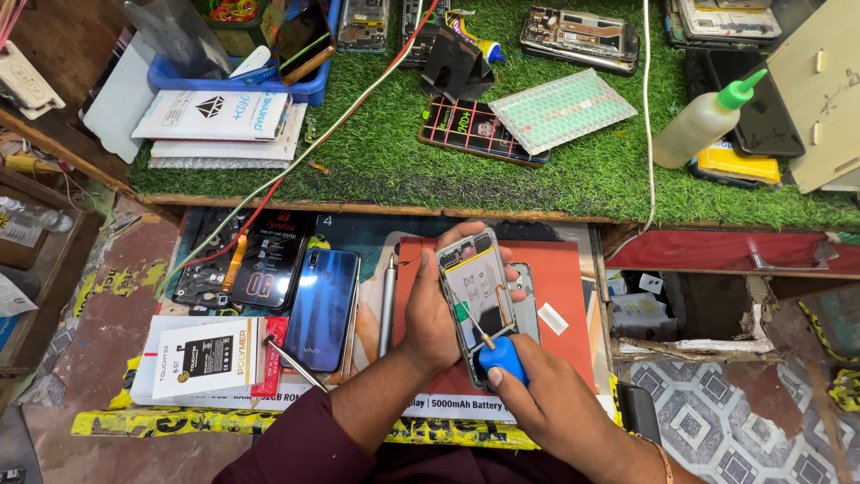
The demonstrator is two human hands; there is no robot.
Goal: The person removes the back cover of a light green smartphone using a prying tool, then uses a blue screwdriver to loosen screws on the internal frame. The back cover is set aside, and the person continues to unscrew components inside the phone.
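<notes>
Right hand (546,399) grips screwdriver (498,352), tip hidden | left hand (439,309) grips opened phone (477,289)

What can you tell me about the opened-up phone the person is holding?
The opened phone has its back cover off, so its insides show: a big pale battery with a yellow strip near the top, and a grey frame around it. It stands tilted above an orange-red mat. The left hand grips it along its sides. The right hand holds a blue-handled screwdriver whose thin metal tip touches the phone's lower part.
</notes>
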